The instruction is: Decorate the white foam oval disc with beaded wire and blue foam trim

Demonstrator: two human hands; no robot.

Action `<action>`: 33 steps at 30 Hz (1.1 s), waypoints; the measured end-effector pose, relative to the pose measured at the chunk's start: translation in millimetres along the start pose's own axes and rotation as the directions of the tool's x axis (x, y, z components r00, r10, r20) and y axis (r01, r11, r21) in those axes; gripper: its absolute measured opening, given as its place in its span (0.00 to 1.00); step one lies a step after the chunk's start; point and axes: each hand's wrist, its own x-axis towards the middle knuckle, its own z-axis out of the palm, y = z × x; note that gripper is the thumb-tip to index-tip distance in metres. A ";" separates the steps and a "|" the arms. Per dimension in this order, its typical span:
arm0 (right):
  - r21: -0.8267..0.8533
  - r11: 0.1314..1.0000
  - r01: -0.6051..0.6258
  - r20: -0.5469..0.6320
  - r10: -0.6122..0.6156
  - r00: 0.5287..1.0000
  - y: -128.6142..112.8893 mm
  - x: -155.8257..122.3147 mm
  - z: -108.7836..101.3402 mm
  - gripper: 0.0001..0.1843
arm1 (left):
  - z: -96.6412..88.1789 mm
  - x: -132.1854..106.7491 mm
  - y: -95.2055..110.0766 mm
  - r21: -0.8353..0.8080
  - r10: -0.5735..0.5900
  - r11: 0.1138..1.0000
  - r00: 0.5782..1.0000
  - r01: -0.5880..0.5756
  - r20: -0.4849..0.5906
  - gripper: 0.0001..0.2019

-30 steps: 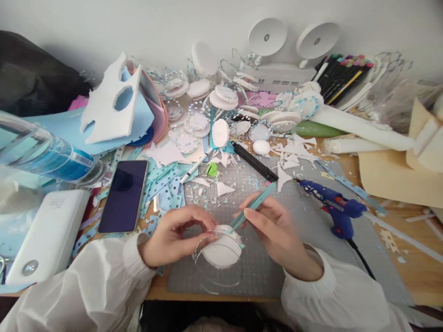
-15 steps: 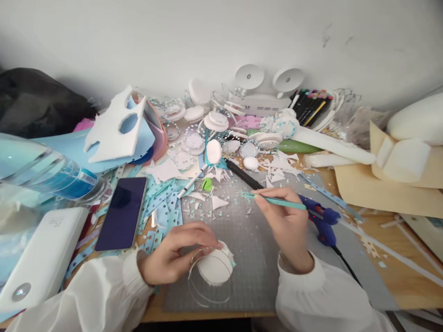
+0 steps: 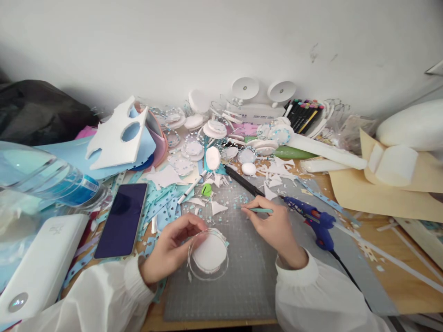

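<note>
Tweezers [image 3: 260,210], pinched in the right hand [image 3: 275,223], have swung off the white disc [image 3: 209,251] to small scraps [image 3: 238,201] on the grey mat [image 3: 249,290]. Left hand [image 3: 173,246] pinches the disc's rim, wire [image 3: 189,263] looped about it, over the mat's near part. Glue gun [image 3: 313,219] lies right, phone [image 3: 121,221] left.

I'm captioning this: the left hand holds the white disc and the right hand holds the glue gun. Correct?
Not quite: the right hand holds a teal tool, not the glue gun, as the head view shows. The left hand does hold the white disc.
</note>
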 end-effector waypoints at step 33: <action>0.167 0.982 -0.092 -0.027 0.097 0.995 -6.8 -6.0 2.4 0.09 | -0.2 6.1 3.6 0.403 0.270 0.866 0.956 -0.295 0.118 0.12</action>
